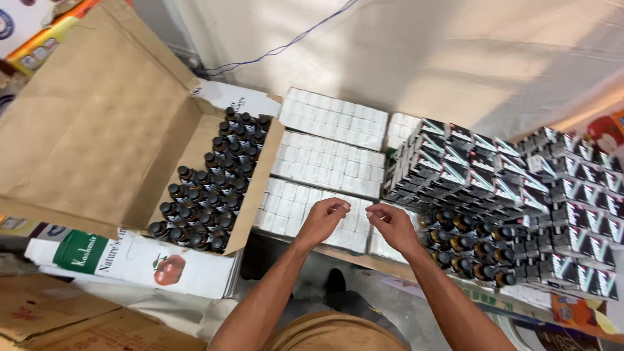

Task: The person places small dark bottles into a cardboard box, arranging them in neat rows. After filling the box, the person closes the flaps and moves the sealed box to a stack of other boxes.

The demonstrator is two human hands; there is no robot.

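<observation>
My fingers are pinched together on both hands, thumb against forefinger, and the two hands nearly meet. My left hand [323, 218] is curled with the fingertips closed. My right hand [389, 224] mirrors it just beside, fingertips closed as well. Whatever sits between the pinches is too small for me to make out; I cannot tell if it is one thing or nothing at all.

Right under my fingers lie the white packs [328, 153], flat blocks of small white boxes set side by side. I count three blocks stepping away from my fingertips, plus more at the far right end and one under my right hand; the single boxes in them are too many and too fine to count.

Left of my left hand stands one open cardboard carton [97, 123], its big flap thrown back, filled with dark bottles [211, 185] with black caps, several dozen in tight rows.

Right of my right hand are more bottles with gold-marked caps [465, 244], roughly fifteen showing, just beside my knuckles. Beyond and to the right of them rise two stacks of black printed cartons [520, 195].

Below my left forearm lies one white box with an apple picture [140, 260].
</observation>
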